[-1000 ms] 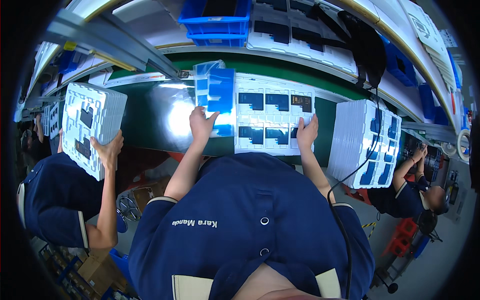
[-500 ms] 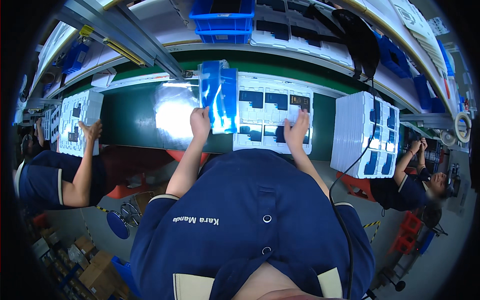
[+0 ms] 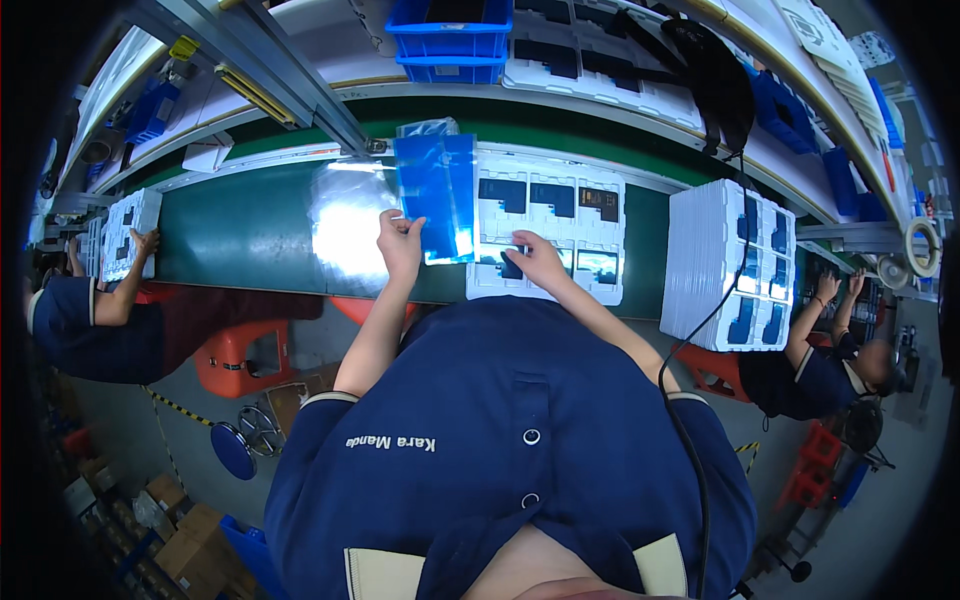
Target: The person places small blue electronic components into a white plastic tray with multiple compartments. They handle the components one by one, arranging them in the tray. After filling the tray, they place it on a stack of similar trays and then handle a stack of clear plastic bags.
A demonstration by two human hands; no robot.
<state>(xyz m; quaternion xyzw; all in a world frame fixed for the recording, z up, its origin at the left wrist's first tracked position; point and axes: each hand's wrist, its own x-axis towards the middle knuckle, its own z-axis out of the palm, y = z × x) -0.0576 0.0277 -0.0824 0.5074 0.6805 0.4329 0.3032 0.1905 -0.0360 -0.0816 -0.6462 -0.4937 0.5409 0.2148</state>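
In front of me lies a white moulded tray (image 3: 549,222) with flat black parts in its pockets, including one black part (image 3: 502,195) at the upper left. My right hand (image 3: 540,262) reaches over the lower row, its thumb and fingertips closed at a small flat black part (image 3: 513,266) in the lower left pocket, partly hidden by the hand. Overlapping the tray's left side are shiny blue film sheets (image 3: 424,182). My left hand (image 3: 401,248) is at their lower left edge, thumb and fingers pinched together on the film.
Clear plastic sheets (image 3: 345,225) lie left of the blue film on the green bench (image 3: 235,225). A tall stack of white trays (image 3: 697,265) stands at right, with a black cable hanging before it. Blue bins (image 3: 455,40) sit on the shelf above. People work at both sides.
My right hand has moved left across the tray, from its right side to the lower left pocket. My left hand stays by the blue film. The person at left has shifted away with a tray.
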